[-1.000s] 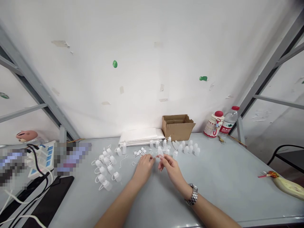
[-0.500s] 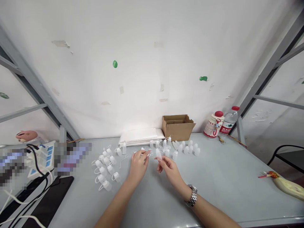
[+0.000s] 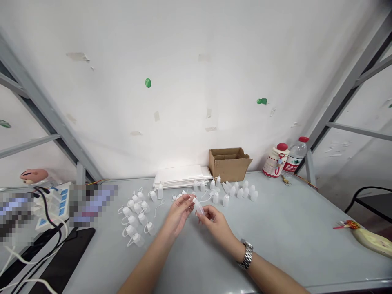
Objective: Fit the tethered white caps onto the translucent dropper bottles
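My right hand (image 3: 217,223) grips a small translucent squeeze bottle (image 3: 199,207), tilted with its top toward the left. At the bottle's mouth, the fingers of my left hand (image 3: 178,215) are pinched round a small white cap (image 3: 193,199), partly covered by the fingertips. Several bottles with looped cap straps, such as this capped bottle (image 3: 138,240), stand to the left. Beyond my hands are a few more bottles with tips (image 3: 226,200) and some loose white parts. Bottles without visible caps (image 3: 239,193) are grouped to the right.
An open cardboard box (image 3: 229,169) stands against the wall beside a stack of white envelopes (image 3: 177,176). A white flask (image 3: 275,161) and a water bottle (image 3: 295,157) are at the back right. A power strip (image 3: 63,206) and cables lie at the left.
My hands have come together. The bottle in my right hand has moved left and toward me, tilting so its mouth meets the cap in my left fingers.
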The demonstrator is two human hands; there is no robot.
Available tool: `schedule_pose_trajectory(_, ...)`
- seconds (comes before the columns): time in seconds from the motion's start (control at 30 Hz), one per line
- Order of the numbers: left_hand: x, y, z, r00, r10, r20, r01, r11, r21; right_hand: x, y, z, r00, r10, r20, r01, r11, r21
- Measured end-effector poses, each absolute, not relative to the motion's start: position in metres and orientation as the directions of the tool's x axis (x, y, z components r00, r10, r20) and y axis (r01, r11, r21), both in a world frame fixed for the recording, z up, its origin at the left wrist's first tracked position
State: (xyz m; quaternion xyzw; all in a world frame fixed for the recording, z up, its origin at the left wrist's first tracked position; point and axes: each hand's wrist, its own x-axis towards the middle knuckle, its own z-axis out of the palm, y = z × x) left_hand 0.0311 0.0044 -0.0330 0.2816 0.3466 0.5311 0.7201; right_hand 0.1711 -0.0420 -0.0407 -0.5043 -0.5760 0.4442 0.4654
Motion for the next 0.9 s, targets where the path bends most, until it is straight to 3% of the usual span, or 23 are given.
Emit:
schedule_pose_trajectory(0.5, 0.032, 0.002, -0.037, 0.196, 0.974, -0.115, -0.309, 0.172, 0.935, 0.172, -0.042, -0.041, 0.04, 0.992, 0.118, 0.298, 0.101, -0.949)
schedule_pose_trajectory(0.6, 0.031, 0.003, -0.036, 0.242, 0.965, -0.098, -0.291, 0.168, 0.942, 0.174, -0.04, -0.038, 0.025, 0.999, 0.022, 0.164, 0.018, -0.986)
schedule_pose_trajectory(0.7, 0.029, 0.003, -0.034, 0.268, 0.959, -0.089, -0.277, 0.165, 0.947, 0.178, -0.037, -0.033, -0.153, 0.98, -0.131, -0.129, -0.151, -0.98)
schedule_pose_trajectory(0.8, 0.028, 0.004, -0.033, 0.235, 0.97, -0.067, -0.259, 0.129, 0.957, 0.18, -0.035, -0.031, -0.243, 0.957, -0.157, -0.355, -0.238, -0.904)
schedule_pose_trajectory(0.9, 0.028, 0.003, -0.033, 0.196, 0.98, -0.037, -0.232, 0.083, 0.969, 0.181, -0.034, -0.032, -0.212, 0.963, -0.164, -0.422, -0.242, -0.874)
